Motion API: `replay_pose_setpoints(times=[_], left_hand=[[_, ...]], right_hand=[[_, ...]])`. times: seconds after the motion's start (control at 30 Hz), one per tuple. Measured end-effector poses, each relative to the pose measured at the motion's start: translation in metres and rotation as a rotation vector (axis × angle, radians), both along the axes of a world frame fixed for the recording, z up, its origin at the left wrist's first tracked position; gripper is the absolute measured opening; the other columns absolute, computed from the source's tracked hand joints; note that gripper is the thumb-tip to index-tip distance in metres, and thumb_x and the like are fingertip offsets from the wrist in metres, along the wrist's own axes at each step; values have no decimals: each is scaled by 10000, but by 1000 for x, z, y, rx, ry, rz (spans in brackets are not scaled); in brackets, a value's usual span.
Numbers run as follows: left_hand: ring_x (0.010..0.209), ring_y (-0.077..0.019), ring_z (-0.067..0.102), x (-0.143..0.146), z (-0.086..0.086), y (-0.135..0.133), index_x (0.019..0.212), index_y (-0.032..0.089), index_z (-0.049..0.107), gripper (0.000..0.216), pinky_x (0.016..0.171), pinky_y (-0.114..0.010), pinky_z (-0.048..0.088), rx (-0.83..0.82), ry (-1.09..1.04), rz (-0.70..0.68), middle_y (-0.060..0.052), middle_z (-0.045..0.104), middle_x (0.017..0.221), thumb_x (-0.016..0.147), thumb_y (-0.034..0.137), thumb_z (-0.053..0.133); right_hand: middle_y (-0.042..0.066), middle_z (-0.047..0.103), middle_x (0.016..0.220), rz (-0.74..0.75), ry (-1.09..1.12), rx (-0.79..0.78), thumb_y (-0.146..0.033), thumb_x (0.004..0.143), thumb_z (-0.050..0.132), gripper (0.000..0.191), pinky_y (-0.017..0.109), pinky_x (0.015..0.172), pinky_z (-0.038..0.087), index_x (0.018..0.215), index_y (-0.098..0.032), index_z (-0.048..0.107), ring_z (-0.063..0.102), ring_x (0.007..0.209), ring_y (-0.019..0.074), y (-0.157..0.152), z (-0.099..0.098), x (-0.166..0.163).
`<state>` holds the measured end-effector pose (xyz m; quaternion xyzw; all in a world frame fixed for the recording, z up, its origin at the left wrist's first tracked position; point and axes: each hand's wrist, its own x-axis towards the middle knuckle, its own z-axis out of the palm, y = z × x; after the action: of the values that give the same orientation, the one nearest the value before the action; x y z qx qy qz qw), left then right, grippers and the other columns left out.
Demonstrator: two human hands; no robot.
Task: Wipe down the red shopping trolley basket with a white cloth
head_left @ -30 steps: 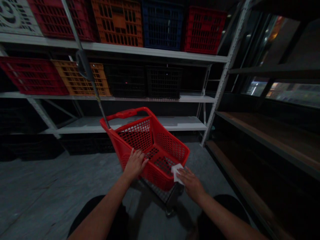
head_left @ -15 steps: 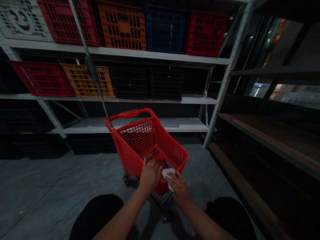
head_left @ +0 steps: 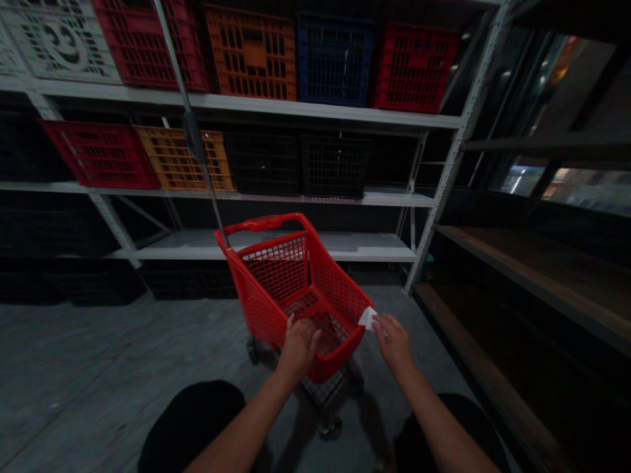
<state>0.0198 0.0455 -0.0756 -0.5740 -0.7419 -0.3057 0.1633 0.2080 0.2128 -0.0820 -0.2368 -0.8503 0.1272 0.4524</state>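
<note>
A small red plastic shopping cart [head_left: 276, 289] on wheels stands on the grey floor right in front of me. My left hand [head_left: 298, 343] grips the cart's near rim, fingers curled over its edge. My right hand [head_left: 394, 341] is closed on a small white cloth [head_left: 367, 318], pressing it against the cart's right front corner. A long grey pull handle [head_left: 200, 154] rises from the cart's far left corner.
White metal shelving [head_left: 276, 105] behind the cart carries red, orange, blue, black and white plastic crates. A dark wooden shelf unit [head_left: 532, 263] runs along the right. My knees show at the bottom edge. Bare concrete floor [head_left: 98, 368] spreads to the left.
My right hand has carried the white cloth from the cart's near front rim out to its right corner. My left hand has stayed gripping the near rim after shifting right along it.
</note>
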Motion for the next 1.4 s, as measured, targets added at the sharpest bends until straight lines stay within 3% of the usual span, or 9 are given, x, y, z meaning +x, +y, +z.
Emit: replay_pose_setpoints(times=[0.1,0.2,0.3,0.4,0.53,0.7,0.87,1.23,1.4], left_hand=[[1029,-196,506,-13,1,-3,935,195,589,276,1037,-524,221,36,-11,47,-58,617,995,869,295,341],[1108,-236,459,-21,0,-3,920,210,604,263,1038,-560,175,30,13,122,-57,617,1004,857,305,367],[1084,-233,471,-21,-1,-2,870,206,611,278,1044,-544,180,-2,33,147,-52,619,932,862,291,347],[1048,-226,486,-18,0,-1,817,197,605,297,1044,-531,193,-43,53,178,-56,603,907,869,295,329],[1015,-215,495,-16,3,-2,798,197,595,307,1042,-527,201,-65,77,188,-56,589,924,876,300,316],[985,-214,500,-17,3,-3,771,199,589,301,1031,-529,220,-59,102,158,-54,584,883,871,303,325],[951,-209,502,-15,0,1,770,194,593,305,1032,-540,214,-27,89,169,-54,573,869,870,298,325],[885,-207,507,-22,-3,7,730,189,615,348,1022,-534,242,-34,100,209,-45,561,787,871,303,318],[923,-212,504,-25,-3,5,729,192,620,331,1028,-538,234,-47,101,167,-48,572,810,863,316,344]], right_hand=[[102,613,927,-43,78,-2,-226,833,439,338,371,794,484,1150,-156,533,572,859,208,-2,0,-5],[79,619,871,103,87,-17,-187,803,469,230,346,779,485,993,-177,599,576,836,196,-19,-9,-19],[59,621,834,261,100,-137,-162,782,494,137,282,715,496,825,-187,622,589,784,167,-49,-24,-36],[56,623,883,339,134,-221,-163,766,530,122,269,733,494,820,-193,635,595,816,159,-80,-33,-48],[57,615,1021,382,63,-156,-133,739,545,178,312,803,482,823,-228,670,577,939,182,-101,-34,-51],[73,595,1142,283,-38,-155,-148,773,521,180,360,846,483,812,-225,679,583,1003,207,-84,-34,-34],[57,683,941,316,50,-178,-151,800,486,193,325,814,512,813,-206,671,642,880,177,-67,-34,-31],[38,654,786,279,-179,-74,-95,778,493,181,252,716,485,747,-198,637,607,755,158,-116,3,-80],[33,643,718,264,-252,-56,-84,765,497,191,244,655,476,699,-197,636,604,695,158,-83,-2,-56]])
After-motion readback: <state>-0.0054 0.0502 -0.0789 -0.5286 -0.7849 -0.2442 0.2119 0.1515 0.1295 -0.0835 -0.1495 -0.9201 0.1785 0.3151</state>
